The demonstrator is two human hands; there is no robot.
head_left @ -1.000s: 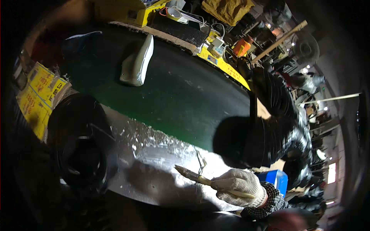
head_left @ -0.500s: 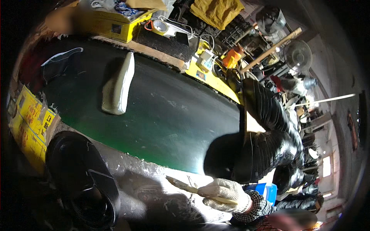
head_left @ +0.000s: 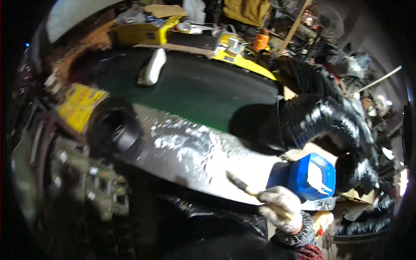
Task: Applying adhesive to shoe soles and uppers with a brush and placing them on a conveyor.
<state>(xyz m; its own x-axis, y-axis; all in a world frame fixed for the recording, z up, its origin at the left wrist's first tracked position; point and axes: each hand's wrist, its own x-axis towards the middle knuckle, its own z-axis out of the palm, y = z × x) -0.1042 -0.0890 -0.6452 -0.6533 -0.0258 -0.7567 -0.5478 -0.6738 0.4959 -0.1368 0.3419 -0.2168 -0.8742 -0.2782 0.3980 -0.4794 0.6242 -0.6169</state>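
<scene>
The right hand (head_left: 281, 212), in a pale work glove, has its fingers curled tight round the handle of a small paintbrush (head_left: 242, 187), bristles pointing up-left and resting on the grey, paste-smeared strip (head_left: 190, 151) of the green sheet (head_left: 203, 93). Just beside the glove sits a blue tub (head_left: 310, 175); a black corrugated hose (head_left: 323, 123) curls behind it. The left hand is out of view.

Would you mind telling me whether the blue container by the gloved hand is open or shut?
Open: the blue container has no lid on, and white paste shows inside it, beside the right hand gripping the brush.
</scene>
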